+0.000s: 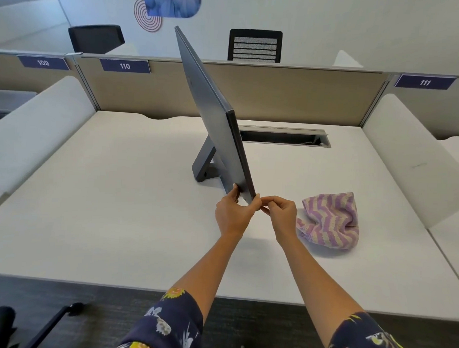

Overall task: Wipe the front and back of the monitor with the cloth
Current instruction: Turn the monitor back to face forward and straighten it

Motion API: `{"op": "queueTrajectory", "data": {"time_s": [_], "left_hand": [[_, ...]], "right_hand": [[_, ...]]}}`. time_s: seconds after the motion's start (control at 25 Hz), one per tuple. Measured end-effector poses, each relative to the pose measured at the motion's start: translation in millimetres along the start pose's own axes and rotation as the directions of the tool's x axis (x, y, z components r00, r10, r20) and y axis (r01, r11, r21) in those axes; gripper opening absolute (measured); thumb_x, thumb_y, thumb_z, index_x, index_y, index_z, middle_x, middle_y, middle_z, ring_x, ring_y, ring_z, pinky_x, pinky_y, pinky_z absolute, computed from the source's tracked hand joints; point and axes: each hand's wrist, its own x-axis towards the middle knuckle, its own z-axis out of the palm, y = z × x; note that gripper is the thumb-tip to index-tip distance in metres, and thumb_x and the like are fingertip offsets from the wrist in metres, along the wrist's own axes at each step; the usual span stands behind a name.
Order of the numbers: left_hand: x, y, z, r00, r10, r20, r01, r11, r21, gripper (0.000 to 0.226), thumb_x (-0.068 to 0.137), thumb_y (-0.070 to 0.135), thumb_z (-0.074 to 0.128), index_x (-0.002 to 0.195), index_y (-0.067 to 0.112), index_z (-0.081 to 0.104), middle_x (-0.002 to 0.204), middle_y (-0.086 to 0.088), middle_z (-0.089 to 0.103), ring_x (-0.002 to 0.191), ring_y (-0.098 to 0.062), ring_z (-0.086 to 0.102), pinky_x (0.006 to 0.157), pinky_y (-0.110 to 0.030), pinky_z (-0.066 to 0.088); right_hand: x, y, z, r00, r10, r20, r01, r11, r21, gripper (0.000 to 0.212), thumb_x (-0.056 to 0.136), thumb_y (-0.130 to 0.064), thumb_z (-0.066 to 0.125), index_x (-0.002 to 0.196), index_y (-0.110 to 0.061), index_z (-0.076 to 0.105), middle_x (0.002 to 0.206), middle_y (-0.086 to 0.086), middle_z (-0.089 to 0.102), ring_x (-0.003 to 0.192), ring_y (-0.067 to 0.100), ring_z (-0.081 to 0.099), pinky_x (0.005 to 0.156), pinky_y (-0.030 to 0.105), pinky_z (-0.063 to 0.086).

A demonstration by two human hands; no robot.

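A: Right, eyes on the left hand [233,213]: thumb on the grey back of the monitor [207,95], fingers wrapped round onto the other face, gripping its lowest near corner.

B: And the right hand [283,212]?

A: Tight up beside it. Fingers curled, thumb and fingertips bunched together at that same corner, meeting the left hand's fingertips. Whether they actually pinch the monitor's edge or just close beside it, I cannot tell.

B: How's the monitor sitting?

A: Turned edge-on to us, grey back facing left, screen side facing right and hidden. It leans, top tipped away toward the rear left corner. Its stand [206,160] rests on the white counter [105,208], about midway between the left and right edges.

B: The cloth?

A: The cloth [328,221], purple and cream zigzag, lies crumpled on the counter just beside the right wrist, on the side toward the right edge. Neither hand holds it.

B: Further out?

A: A cable slot [284,136] is cut into the counter near the rear edge, behind the monitor. A beige partition [291,95] runs along that rear edge with number plates on it, 110 [125,66] among them. Dark chairs [255,46] stand beyond, and floral sleeves [171,325] show at the bottom.
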Motion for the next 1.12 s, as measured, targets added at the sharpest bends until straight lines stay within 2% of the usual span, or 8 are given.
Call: {"op": "queueTrajectory", "data": {"time_s": [0.12,0.2,0.48,0.64,0.72,0.88,1.12], "left_hand": [[-2,0,-5,1.000,0.014,0.002,-0.014,1.000,-0.023,0.081,0.067,0.062,0.073,0.132,0.015,0.061,0.120,0.001,0.069,0.109,-0.014,0.066,0.088,-0.020,0.047],[0,-2,-10,1.000,0.019,0.005,-0.019,0.999,-0.030,0.078,0.067,0.059,0.075,0.130,0.016,0.063,0.118,0.001,0.070,0.108,-0.013,0.067,0.087,-0.018,0.047],[5,-9,-41,0.998,0.062,0.014,-0.061,0.998,-0.027,0.065,0.070,0.044,0.082,0.126,0.015,0.065,0.115,0.001,0.071,0.106,-0.012,0.067,0.092,-0.025,0.052],[9,-13,-59,0.998,0.062,0.024,-0.062,0.998,-0.017,0.058,0.074,0.037,0.081,0.124,0.014,0.066,0.115,-0.001,0.071,0.107,-0.015,0.066,0.085,-0.013,0.045],[10,-16,-67,0.998,0.062,0.029,-0.062,0.998,-0.013,0.057,0.075,0.036,0.081,0.125,0.013,0.065,0.117,-0.002,0.070,0.109,-0.016,0.065,0.087,-0.016,0.045],[14,-25,-83,0.998,0.060,0.033,-0.061,0.998,0.004,0.058,0.077,0.035,0.079,0.127,0.012,0.064,0.121,-0.005,0.068,0.113,-0.021,0.064,0.094,-0.033,0.051],[20,-40,-109,0.997,0.065,0.030,-0.066,0.997,0.041,0.058,0.069,0.053,0.064,0.112,0.015,0.072,0.109,0.000,0.073,0.103,-0.018,0.067,0.089,-0.036,0.057]], "right_hand": [[0,2,5,1.000,0.004,0.002,-0.004,1.000,0.003,0.045,0.086,0.011,0.043,0.076,-0.017,0.077,0.074,0.004,0.074,0.074,0.019,0.072,0.081,0.036,0.060],[-1,3,10,1.000,0.007,0.016,-0.007,1.000,0.001,0.043,0.085,0.011,0.043,0.076,-0.014,0.077,0.074,0.006,0.074,0.074,0.019,0.072,0.081,0.037,0.061],[-8,0,31,0.996,-0.009,0.093,0.011,1.000,-0.026,0.036,0.084,0.012,0.042,0.082,0.000,0.076,0.073,0.012,0.073,0.072,0.021,0.072,0.079,0.037,0.061],[-10,1,47,0.993,0.000,0.117,0.006,0.999,-0.046,0.035,0.085,0.011,0.044,0.083,0.000,0.077,0.076,0.013,0.073,0.074,0.025,0.072,0.080,0.041,0.061],[-14,1,55,0.993,0.000,0.121,0.007,0.998,-0.055,0.035,0.085,0.010,0.044,0.083,-0.001,0.077,0.075,0.013,0.073,0.074,0.025,0.072,0.080,0.040,0.061],[-22,2,70,0.991,0.013,0.131,-0.006,0.999,-0.049,0.037,0.087,0.010,0.044,0.081,-0.006,0.078,0.076,0.010,0.074,0.075,0.023,0.072,0.080,0.038,0.061],[-32,3,92,0.987,0.051,0.153,-0.046,0.998,-0.038,0.034,0.089,0.010,0.044,0.087,0.001,0.077,0.081,0.015,0.073,0.079,0.025,0.072,0.080,0.037,0.061]]}}
